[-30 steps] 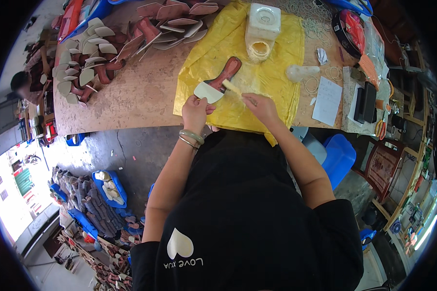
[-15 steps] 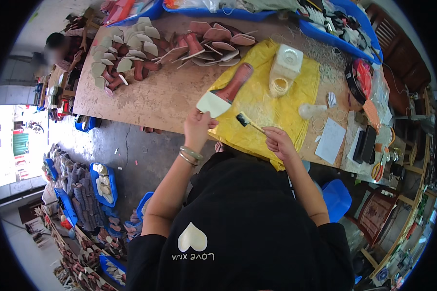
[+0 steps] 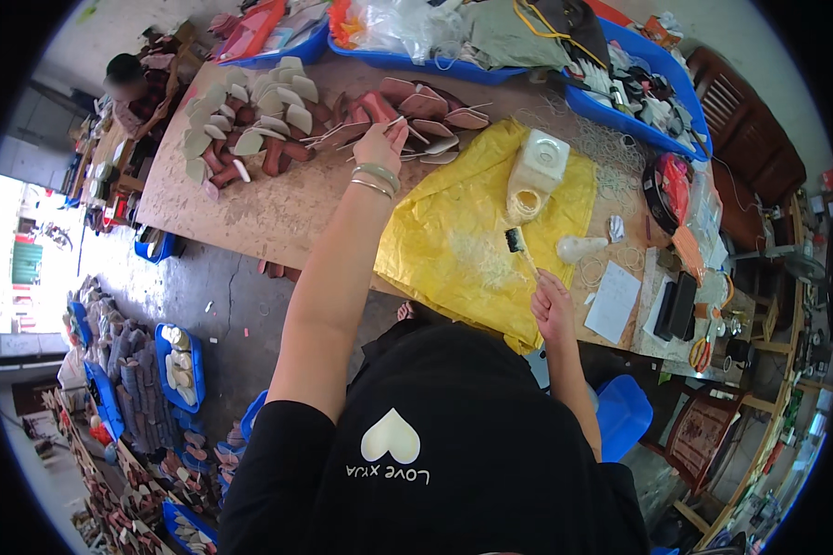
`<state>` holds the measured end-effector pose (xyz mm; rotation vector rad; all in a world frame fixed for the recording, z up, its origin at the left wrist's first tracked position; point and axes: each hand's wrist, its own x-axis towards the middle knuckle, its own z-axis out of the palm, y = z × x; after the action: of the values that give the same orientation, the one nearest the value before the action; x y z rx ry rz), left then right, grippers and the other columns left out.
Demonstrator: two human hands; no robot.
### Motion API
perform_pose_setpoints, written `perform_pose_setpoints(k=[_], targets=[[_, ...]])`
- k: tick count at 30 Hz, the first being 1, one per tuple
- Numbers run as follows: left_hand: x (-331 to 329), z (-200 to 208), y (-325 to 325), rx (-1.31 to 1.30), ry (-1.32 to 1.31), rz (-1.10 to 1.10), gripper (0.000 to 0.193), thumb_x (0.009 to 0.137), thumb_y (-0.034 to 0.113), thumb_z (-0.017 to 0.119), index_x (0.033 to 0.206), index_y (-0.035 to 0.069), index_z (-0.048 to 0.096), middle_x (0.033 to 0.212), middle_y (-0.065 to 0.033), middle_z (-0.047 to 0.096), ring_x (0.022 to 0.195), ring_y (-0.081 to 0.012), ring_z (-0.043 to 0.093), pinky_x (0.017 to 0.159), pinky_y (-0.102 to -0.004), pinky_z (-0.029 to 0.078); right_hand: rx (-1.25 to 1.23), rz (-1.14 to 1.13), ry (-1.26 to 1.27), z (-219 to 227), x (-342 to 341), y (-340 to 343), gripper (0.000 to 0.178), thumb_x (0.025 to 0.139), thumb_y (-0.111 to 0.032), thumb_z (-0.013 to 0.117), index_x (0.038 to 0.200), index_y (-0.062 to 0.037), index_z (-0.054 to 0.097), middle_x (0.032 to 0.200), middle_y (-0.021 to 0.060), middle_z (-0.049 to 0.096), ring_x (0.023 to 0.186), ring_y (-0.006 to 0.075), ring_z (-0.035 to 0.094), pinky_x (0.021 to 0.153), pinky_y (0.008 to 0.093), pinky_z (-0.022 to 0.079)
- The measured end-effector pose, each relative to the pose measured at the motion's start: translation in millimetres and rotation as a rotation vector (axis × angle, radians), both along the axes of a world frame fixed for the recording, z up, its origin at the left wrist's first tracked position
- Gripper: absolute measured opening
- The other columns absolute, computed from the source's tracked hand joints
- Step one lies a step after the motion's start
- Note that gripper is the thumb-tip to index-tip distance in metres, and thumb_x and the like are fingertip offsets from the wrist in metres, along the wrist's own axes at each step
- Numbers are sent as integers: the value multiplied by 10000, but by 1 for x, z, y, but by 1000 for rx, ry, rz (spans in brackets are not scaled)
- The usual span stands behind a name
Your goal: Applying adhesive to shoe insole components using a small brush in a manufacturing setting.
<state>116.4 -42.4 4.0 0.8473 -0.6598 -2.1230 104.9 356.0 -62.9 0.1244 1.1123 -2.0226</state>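
Note:
My left hand (image 3: 382, 148) reaches to the far pile of shoe insoles (image 3: 428, 106), which have pale toe ends and reddish-brown heel parts. Its fingers are closed at the edge of an insole on the near side of that pile; the fingertips are partly hidden. In my right hand (image 3: 553, 310) is the pale handle of a small brush (image 3: 515, 242), its black bristles pointing away from me. The brush hangs over a yellow plastic sheet (image 3: 444, 264). Just beyond the bristles lies a white plastic jug (image 3: 540, 159), with a yellowish cut opening facing me.
More insoles (image 3: 273, 116) cover the far left of the wooden table (image 3: 259, 208). Blue bins (image 3: 435, 65) full of bags and cloth line the back. A small translucent bottle (image 3: 580, 248), white paper (image 3: 613, 301) and a black case (image 3: 676, 305) lie to the right. Another person (image 3: 139, 106) sits far left.
My left hand has carried an insole from over the yellow sheet to the far pile. My right hand has shifted right and slightly nearer with the brush, now more upright in view.

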Motion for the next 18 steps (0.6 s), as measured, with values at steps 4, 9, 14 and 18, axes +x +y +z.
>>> perform_pose_setpoints(k=[4,9,14,18], targets=[[-16,-9,16,8,-25,-220,158,892,112,518,945,-35,536,909,-153,638,827,-232,650,697,-290,559,179,-19,30,0,5,6,228,881,-104,588,1087,-6,595,540,-53,371,396,31,295,343,192,200],[23,-21,71,-420,-356,-678,282,922,268,529,999,-3,535,860,-111,632,745,-172,633,671,-266,520,477,2,228,-19,-14,11,225,871,-173,623,1041,-26,615,532,-50,427,413,35,362,377,201,248],[113,-62,115,-433,-622,-893,284,913,251,549,1055,5,542,837,-102,641,660,-153,628,591,-254,513,681,10,542,-25,-83,-7,213,849,-231,647,961,-51,627,534,-23,480,441,65,439,430,221,318],[208,-110,123,-308,-768,-822,294,916,260,540,1072,10,546,821,-86,632,677,-152,618,601,-259,508,766,183,650,-44,-138,-24,268,850,-302,630,922,-44,621,566,18,539,461,83,485,451,240,362]])
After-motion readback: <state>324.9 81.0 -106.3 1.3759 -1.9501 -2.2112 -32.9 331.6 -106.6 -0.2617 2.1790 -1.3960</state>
